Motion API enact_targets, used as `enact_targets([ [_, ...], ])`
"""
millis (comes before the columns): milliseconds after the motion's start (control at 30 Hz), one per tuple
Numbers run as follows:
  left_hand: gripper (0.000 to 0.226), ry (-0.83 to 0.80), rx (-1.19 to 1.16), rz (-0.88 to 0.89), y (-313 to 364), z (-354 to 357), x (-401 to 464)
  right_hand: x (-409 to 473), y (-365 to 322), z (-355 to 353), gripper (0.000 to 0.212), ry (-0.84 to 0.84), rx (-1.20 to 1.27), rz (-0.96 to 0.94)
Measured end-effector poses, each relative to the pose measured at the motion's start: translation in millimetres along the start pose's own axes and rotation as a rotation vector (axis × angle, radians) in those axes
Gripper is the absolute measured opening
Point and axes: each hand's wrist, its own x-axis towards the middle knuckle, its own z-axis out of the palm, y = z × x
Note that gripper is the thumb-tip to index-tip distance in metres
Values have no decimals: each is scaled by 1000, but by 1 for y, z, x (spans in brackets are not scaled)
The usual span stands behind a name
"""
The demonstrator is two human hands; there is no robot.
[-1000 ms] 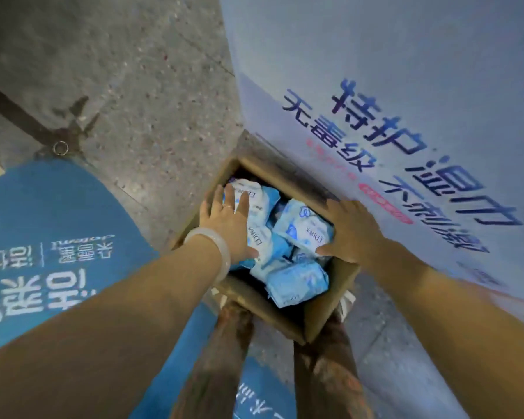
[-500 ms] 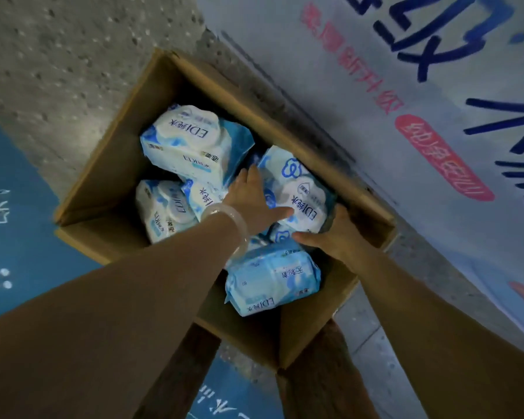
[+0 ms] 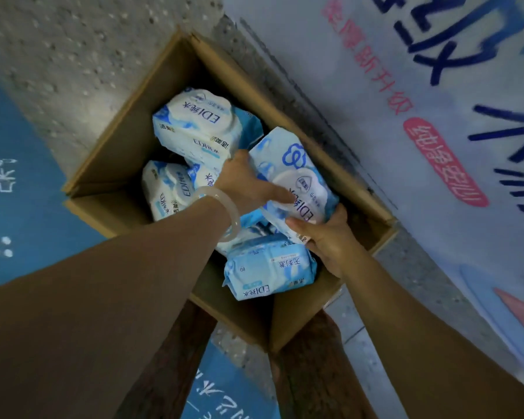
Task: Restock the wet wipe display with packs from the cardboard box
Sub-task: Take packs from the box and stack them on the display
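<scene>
While it sits tilted above the others at the right side of the cardboard box, the lifted wet wipe pack has its long axis running from far left to near right, its lidded face turned up toward the camera. Both hands already have it: the left hand lies against its left edge with the thumb stretched across the printed face and the fingers hidden behind the pack, and the right hand cups its near-right end from below, thumb curled onto the front. So the pack lies between the hands, neither one nearer, and the likely next move is a straight lift up and out, away from the box wall just beside it on the right. Beneath and around it rest more packs: one far pack, one at the left, and a near pack touching the box's near corner. A pale bangle circles the left wrist. Right of the box rises a printed display panel; grey floor lies to the left.
</scene>
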Motion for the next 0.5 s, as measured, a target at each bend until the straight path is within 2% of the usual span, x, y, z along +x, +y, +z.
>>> enact_targets([
  [100,78,-14,20,28,23,-32,-33,-38,-17,-4,73,-65,-118,6],
  [133,79,-10,64,55,31,-44,-44,-51,-24,-5,79,-84,-160,5],
  [200,91,-16,175,118,50,-67,-65,-72,-45,0,121,-90,-307,-38],
  [300,96,-40,415,261,82,-97,-95,-112,-93,22,150,-64,-617,-324],
  [367,92,-89,612,360,105,-111,-113,-137,-127,36,162,-124,-710,-483],
  [500,87,-202,869,419,147,-135,-150,-178,-167,46,128,-237,-900,-638],
])
